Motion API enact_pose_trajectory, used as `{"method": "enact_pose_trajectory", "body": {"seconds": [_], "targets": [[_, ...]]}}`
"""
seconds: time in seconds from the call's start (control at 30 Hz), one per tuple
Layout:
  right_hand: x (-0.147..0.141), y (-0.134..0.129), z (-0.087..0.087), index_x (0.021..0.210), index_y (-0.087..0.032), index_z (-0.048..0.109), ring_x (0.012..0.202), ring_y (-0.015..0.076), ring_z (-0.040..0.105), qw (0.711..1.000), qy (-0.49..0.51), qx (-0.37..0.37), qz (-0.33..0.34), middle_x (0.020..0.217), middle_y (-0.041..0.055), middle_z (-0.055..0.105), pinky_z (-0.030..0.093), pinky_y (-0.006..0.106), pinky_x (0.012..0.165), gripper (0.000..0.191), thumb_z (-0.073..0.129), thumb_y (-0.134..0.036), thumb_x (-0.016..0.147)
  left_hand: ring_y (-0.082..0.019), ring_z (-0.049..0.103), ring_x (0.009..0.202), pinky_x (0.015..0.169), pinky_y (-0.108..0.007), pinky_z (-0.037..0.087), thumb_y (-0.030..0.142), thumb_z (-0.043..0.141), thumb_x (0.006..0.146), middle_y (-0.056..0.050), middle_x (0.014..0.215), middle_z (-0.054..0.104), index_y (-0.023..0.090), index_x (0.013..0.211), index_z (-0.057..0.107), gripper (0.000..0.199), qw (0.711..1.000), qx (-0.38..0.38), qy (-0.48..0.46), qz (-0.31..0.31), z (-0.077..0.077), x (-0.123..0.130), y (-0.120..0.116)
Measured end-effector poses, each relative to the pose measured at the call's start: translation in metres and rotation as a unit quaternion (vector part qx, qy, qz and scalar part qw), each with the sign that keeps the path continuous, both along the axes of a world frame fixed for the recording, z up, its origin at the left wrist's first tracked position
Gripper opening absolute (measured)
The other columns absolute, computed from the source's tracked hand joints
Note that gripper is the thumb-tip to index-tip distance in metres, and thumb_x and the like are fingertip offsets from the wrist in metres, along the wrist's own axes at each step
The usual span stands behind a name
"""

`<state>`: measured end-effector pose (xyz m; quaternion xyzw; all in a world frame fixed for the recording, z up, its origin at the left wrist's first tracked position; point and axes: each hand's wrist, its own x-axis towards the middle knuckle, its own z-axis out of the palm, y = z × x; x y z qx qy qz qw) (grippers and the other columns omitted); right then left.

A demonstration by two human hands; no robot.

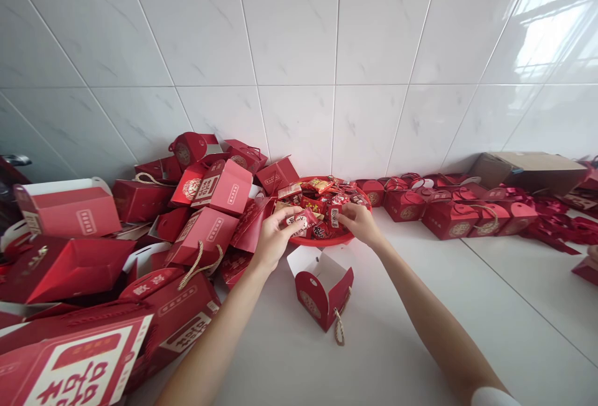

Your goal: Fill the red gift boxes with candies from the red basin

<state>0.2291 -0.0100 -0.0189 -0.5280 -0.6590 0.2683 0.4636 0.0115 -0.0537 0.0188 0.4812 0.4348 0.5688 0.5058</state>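
Note:
My left hand [275,238] pinches a red and white wrapped candy [306,220] at the near left side of a red basin [322,242]. Several wrapped candies in red and gold fill the basin. Over its right side, my right hand [360,222] has its fingers closed on a small dark red candy packet [334,217]. Between my forearms, just in front of the basin, stands an open red gift box [322,291] with a white inside. Its twisted rope handle [339,329] hangs down on the right.
Open red boxes [200,238] are heaped at left. Closed red boxes [451,219] line the wall at right, before a cardboard carton [527,169] and red ribbons [555,225]. Another person's hand [593,253] touches a red box [585,270] at the right edge. White tiles [299,126] stand behind.

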Motion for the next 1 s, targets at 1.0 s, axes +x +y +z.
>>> {"method": "enact_pose_trajectory", "body": {"seconds": [1.0], "targets": [[-0.008,-0.01,0.05,0.091,-0.021,0.062,0.073,0.0158,0.064,0.953,0.262,-0.007,0.152,0.084,0.0008,0.069,0.051,0.025,0.06,0.04,0.081,-0.047,0.069,-0.024,0.068,0.096,0.077,-0.031,0.057,0.036,0.084,0.059,-0.007,0.101,0.075,0.018,0.089,0.078,0.035,0.997,0.065,0.036,0.011,-0.01,0.0,0.005]]}}
